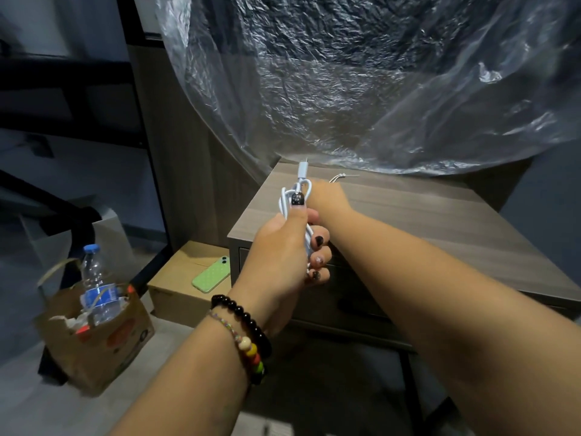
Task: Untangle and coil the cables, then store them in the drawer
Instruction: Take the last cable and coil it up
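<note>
At centre, the left hand (283, 243) grips a bundled white cable (297, 199), its plug pointing to 12 o'clock. The cable looks light, limp and smooth, so pinching across the loops should keep them together. At 1 o'clock, the right hand (327, 196) touches the bundle, its grip hidden, over the matte wood-grain worktop (424, 221).

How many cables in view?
2. A white cable, coiled, held in the left hand; a thin one on the cabinet top beyond the right hand. More may be hidden.
</note>
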Available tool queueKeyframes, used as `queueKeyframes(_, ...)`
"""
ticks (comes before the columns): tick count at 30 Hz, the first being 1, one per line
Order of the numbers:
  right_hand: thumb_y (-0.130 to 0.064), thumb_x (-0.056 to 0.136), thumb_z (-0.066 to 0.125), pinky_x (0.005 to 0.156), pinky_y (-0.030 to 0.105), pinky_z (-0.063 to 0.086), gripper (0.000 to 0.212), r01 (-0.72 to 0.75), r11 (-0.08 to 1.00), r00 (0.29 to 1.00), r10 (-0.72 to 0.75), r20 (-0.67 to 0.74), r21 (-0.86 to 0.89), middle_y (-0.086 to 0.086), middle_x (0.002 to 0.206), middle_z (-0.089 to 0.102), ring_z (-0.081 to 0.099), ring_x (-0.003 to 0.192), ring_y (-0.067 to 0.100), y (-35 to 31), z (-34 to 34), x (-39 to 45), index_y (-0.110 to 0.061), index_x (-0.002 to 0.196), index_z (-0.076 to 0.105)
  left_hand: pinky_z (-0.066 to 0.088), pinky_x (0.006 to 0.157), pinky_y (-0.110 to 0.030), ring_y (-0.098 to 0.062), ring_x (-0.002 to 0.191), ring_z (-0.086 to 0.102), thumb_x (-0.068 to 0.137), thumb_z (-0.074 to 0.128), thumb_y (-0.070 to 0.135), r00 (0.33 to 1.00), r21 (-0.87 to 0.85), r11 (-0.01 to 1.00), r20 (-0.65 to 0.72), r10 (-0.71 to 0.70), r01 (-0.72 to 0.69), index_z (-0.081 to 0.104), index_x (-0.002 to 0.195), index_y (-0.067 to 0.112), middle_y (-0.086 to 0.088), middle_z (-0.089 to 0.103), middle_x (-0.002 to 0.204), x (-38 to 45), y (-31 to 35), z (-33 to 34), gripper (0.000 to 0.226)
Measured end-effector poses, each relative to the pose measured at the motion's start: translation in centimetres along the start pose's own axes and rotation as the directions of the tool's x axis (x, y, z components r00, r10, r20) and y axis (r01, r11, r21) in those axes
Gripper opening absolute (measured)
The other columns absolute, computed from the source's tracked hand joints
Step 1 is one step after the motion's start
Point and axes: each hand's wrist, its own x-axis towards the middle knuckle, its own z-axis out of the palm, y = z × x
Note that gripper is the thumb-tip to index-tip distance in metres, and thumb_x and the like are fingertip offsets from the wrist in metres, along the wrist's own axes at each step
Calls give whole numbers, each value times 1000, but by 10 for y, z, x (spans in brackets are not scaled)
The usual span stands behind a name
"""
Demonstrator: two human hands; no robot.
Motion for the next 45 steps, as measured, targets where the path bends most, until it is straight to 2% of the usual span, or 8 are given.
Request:
queueKeyframes(5,-16,100,39,90,36,45,33,106,984,991,-93,95,-140,13,131,52,48,122,30,-4,-13,-38,-9,125,59,23,40,-18,-8,43,31,103,31,29,1000,-32,999,3,29,-28,44,96,13,1,38,59,-13,2,-4,23)
queueKeyframes(11,-10,100,37,79,40,44,31,119,992,987,-114,112,-48,15,129,46,52,117,34,10,-17,-86,-3,121,58,26,38,-17,-8,43,31,103,30,29,999,-44,998,2,39,-39,44,97,12,0,38,61,-33,2,-14,23)
queueKeyframes(19,-16,96,42,83,41,42,28,-124,947,990,138,-26,295,16,127,45,48,113,38,23,11,-65,-6,121,52,27,36,-16,-7,42,32,103,31,32,997,-65,998,-69,-22,17,46,96,12,0,40,62,-42,-5,-21,26)
queueKeyframes(24,-30,96,51,95,39,41,32,-369,781,911,410,31,504,15,128,47,45,119,36,23,27,-37,-15,123,60,27,38,-15,-7,40,33,104,31,31,997,-41,998,-56,-55,53,46,97,10,0,40,59,-30,-4,-23,26)
queueKeyframes(32,-16,94,49,83,36,43,18,-362,700,885,465,-9,616,18,116,50,54,102,36,27,33,-37,-6,94,64,27,39,-16,-7,41,34,103,32,31,998,14,999,-28,-53,53,47,98,12,1,40,60,-15,2,-14,25)
queueKeyframes(37,-11,94,52,98,38,41,10,-158,414,801,585,-129,896,10,113,56,52,108,26,23,17,-73,-12,96,62,30,42,-15,-4,50,41,100,41,39,1000,184,983,20,10,-13,58,100,18,3,48,64,-18,-3,-4,27)
queueKeyframes(41,-15,99,49,67,25,54,15,6,-168,746,658,107,986,0,95,61,57,83,14,28,0,-127,-22,95,62,24,39,-15,-3,44,33,100,38,40,996,253,967,94,-4,-20,58,100,18,6,43,60,-22,-8,0,30)
queueKeyframes(45,-9,98,49,83,18,52,16,155,-378,735,661,149,913,6,98,69,63,96,12,50,-21,-182,-7,106,62,20,38,-15,-4,43,26,101,36,40,997,235,972,72,-28,10,59,99,14,7,35,56,-25,-18,7,35)
